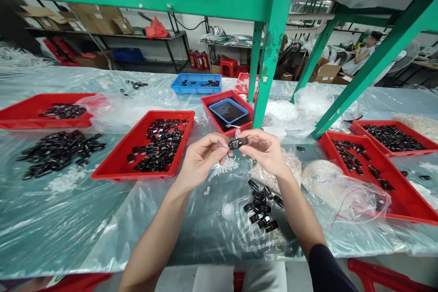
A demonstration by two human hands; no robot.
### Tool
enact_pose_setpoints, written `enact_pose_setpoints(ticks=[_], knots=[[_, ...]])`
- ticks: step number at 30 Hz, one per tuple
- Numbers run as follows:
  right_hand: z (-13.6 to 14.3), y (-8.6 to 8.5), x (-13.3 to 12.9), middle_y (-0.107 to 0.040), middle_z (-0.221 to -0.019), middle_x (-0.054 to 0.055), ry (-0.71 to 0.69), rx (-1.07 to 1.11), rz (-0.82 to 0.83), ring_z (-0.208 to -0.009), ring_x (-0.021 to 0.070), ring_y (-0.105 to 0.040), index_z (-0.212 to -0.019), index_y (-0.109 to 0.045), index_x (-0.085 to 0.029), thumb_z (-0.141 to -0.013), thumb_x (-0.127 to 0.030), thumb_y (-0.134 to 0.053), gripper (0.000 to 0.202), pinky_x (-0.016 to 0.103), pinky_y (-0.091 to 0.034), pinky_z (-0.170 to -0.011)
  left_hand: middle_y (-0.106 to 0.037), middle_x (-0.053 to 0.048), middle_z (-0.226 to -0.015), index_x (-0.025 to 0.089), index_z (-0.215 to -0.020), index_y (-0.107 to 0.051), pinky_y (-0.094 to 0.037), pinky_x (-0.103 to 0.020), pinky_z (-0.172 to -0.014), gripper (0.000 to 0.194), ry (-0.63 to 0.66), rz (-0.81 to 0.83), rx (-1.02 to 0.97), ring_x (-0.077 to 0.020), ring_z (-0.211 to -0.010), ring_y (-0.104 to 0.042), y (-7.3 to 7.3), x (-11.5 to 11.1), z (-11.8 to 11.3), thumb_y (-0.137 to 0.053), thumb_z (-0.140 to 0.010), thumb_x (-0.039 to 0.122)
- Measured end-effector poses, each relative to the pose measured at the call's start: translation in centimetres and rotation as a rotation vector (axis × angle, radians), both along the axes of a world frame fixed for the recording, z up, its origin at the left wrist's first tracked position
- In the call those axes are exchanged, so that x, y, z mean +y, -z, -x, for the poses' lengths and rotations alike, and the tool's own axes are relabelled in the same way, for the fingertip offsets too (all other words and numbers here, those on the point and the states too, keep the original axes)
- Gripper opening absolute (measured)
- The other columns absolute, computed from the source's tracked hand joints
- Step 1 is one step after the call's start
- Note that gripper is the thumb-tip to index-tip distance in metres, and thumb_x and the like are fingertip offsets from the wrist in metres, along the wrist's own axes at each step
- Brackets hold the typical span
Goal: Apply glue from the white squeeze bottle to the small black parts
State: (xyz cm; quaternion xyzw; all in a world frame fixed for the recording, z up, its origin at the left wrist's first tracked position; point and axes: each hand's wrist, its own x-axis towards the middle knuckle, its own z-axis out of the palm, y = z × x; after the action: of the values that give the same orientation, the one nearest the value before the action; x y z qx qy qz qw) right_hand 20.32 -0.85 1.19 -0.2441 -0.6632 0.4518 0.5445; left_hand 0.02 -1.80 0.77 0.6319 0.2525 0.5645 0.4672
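Between my two hands, above the plastic-covered table, is a small glossy black plastic part (238, 143). My left hand (204, 157) pinches its left end with thumb and fingertips. At its other end, my right hand (265, 148) grips it the same way. Below my right forearm lies a loose heap of similar black parts (262, 207). Tiny white pieces (224, 166) are scattered on the table under my hands. A round translucent cap-like disc (227, 211) lies nearer to me.
A red tray (143, 175) of black parts stands left, beside a larger black pile (61, 150). More red trays (404, 212) stand right, near bulging plastic bags (323, 178). A green post (270, 54) rises just beyond my hands. A person (366, 54) sits far right.
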Motion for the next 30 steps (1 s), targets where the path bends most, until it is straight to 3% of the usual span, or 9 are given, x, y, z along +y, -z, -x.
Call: enact_pose_setpoints(ticks=[7, 13, 24, 27, 30], knots=[[-0.1, 0.4, 0.2, -0.069, -0.077, 0.0, 0.005, -0.013, 0.027, -0.062, 0.0135, -0.058, -0.103, -0.079, -0.023, -0.082, -0.037, -0.086, 0.026, 0.029, -0.046, -0.057, -0.07, -0.004, -0.088, 0.016, -0.086, -0.068, -0.053, -0.024, -0.055, 0.025, 0.011, 0.025, 0.008, -0.0083, -0.053, -0.061, -0.1, -0.1, 0.2, -0.079, -0.089, 0.038], [-0.1, 0.4, 0.0, -0.065, -0.073, 0.0, 0.068, -0.053, -0.007, -0.063, 0.0142, -0.053, -0.101, -0.082, -0.023, -0.081, -0.04, -0.087, 0.026, 0.029, -0.045, -0.057, -0.073, -0.004, -0.078, 0.018, -0.096, -0.07, -0.053, -0.022, -0.052, 0.02, 0.051, 0.051, -0.017, -0.0112, -0.055, -0.065, 0.0, -0.1, 0.3, -0.079, -0.09, 0.034], [0.2, 0.6, 0.4, -0.064, -0.067, -0.001, 0.092, -0.021, 0.008, -0.058, 0.013, -0.051, -0.098, -0.083, -0.023, -0.08, -0.041, -0.088, 0.025, 0.028, -0.043, -0.054, -0.074, -0.005, -0.066, 0.017, -0.095, -0.076, -0.053, -0.025, -0.052, 0.032, 0.035, 0.184, -0.02, -0.0149, -0.056, -0.065, 0.3, 0.7, -0.3, -0.084, -0.082, 0.044], [0.1, 0.6, 0.3, -0.069, -0.072, 0.001, 0.14, -0.107, -0.024, -0.06, 0.0143, -0.054, -0.097, -0.083, -0.023, -0.082, -0.039, -0.086, 0.023, 0.028, -0.044, -0.055, -0.072, -0.004, -0.067, 0.017, -0.093, -0.074, -0.054, -0.024, -0.053, 0.031, -0.058, 0.182, 0.016, -0.0152, -0.058, -0.067, 0.5, 0.5, -0.7, -0.084, -0.082, 0.044], [-0.5, 0.1, -0.1, -0.074, -0.082, 0.003, 0.19, -0.176, -0.076, -0.065, 0.016, -0.058, -0.097, -0.083, -0.024, -0.084, -0.035, -0.083, 0.017, 0.03, -0.047, -0.06, -0.078, -0.009, -0.09, 0.018, -0.106, -0.073, -0.059, -0.027, -0.06, 0.038, -0.208, 0.131, 0.06, -0.0197, -0.076, -0.075, 1.1, -1.3, 0.7, -0.083, -0.082, 0.046]])
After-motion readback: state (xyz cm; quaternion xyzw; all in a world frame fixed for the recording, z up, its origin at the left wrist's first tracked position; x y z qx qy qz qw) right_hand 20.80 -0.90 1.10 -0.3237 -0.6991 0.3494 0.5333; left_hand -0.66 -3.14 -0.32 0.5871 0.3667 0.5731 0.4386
